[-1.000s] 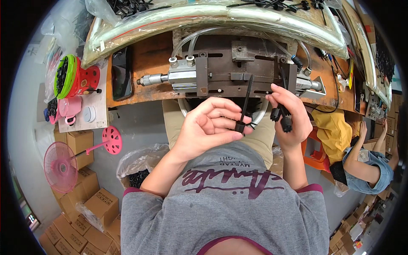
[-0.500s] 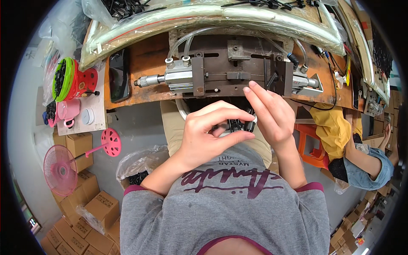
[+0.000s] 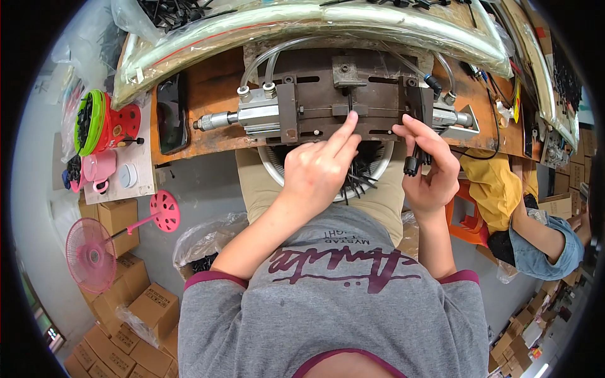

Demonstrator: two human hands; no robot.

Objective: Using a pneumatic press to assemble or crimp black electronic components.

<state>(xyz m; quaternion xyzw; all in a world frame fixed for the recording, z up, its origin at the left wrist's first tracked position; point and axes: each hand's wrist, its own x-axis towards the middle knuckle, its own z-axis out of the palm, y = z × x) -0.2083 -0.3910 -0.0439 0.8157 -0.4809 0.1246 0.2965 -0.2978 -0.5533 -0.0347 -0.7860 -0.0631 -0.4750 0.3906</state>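
Observation:
My left hand (image 3: pixel 320 165) reaches to the dark metal fixture (image 3: pixel 318 94), index finger stretched out and its tip at the small grey block (image 3: pixel 341 110) in the middle. A thin black piece (image 3: pixel 350 96) stands at that block, just beyond the fingertip. My right hand (image 3: pixel 433 171) is to the right of the fixture's front edge, fingers curled round black plastic parts (image 3: pixel 411 166); their exact kind is hard to make out. Below the hands, a white-rimmed round container (image 3: pixel 386 165) with several thin black parts (image 3: pixel 359 179) sits between my legs.
Silver air cylinders (image 3: pixel 258 114) with clear hoses flank the fixture. On the left are a phone (image 3: pixel 172 113), a red basket (image 3: pixel 128 120), a pink mug (image 3: pixel 99 165) and a pink fan (image 3: pixel 91 255). A wrapped bar (image 3: pixel 302 24) runs behind. At right, another person's arm (image 3: pixel 539 234) shows.
My hands have parted from in front of my body. The left moved up to the fixture's middle block, the right went rightward with black parts. A black piece now stands at the block.

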